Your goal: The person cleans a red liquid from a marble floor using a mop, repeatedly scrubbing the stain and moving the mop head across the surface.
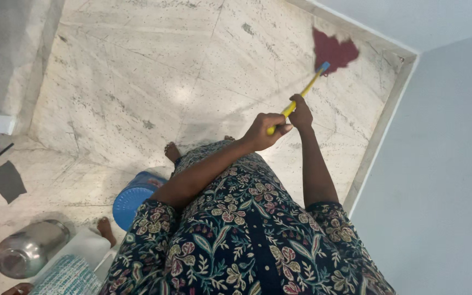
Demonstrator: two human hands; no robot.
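Observation:
Both my hands grip the yellow handle [307,87] of a mop. My left hand [267,130] is closed around the near end of the handle. My right hand [301,111] holds it a little further along. A blue collar joins the handle to the dark red mop head [331,50], which lies spread on the marble floor [137,71] near the far corner by the wall. My patterned dress fills the lower middle of the view.
A pale wall [443,164] with a skirting edge runs along the right. A blue round plastic stool [132,199] stands by my foot. At lower left are a steel pot [28,254], a dark cloth [6,181], and another person's bare foot [105,229].

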